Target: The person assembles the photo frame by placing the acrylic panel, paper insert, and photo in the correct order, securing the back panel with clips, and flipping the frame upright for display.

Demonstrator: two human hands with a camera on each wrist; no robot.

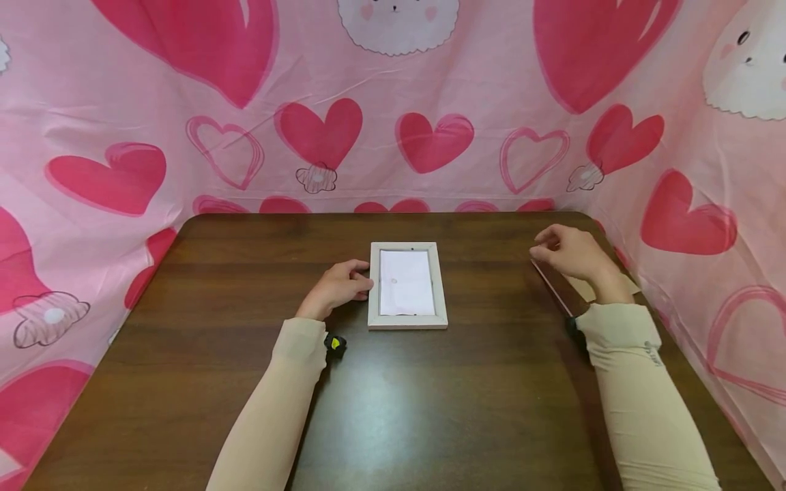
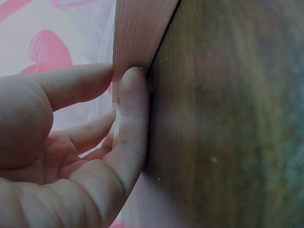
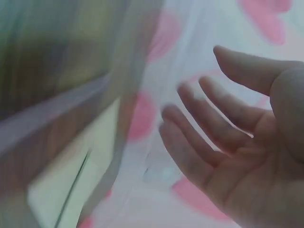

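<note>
A white picture frame (image 1: 408, 323) lies on the table, a white sheet (image 1: 405, 283) filling its opening. Small dark marks dot the inner edge. At its left side, my left hand (image 1: 338, 286) touches the frame with thumb and fingers. The left wrist view shows the frame's side (image 2: 142, 33) up close, with fingertips resting against it. My right hand (image 1: 571, 256) hovers at the table's right side, its fingers loosely bent and holding nothing. Beneath it is a cream flat piece (image 1: 582, 288), partly hidden by the wrist; a dark line crosses this piece (image 3: 102, 154) in the blurred right wrist view.
The dark brown wooden table (image 1: 430, 409) has rounded far corners. Pink cloth with hearts (image 1: 436, 140) hangs behind and on both sides. A thin pale edge (image 1: 550, 290) runs slantwise beside the right wrist; what it belongs to is unclear.
</note>
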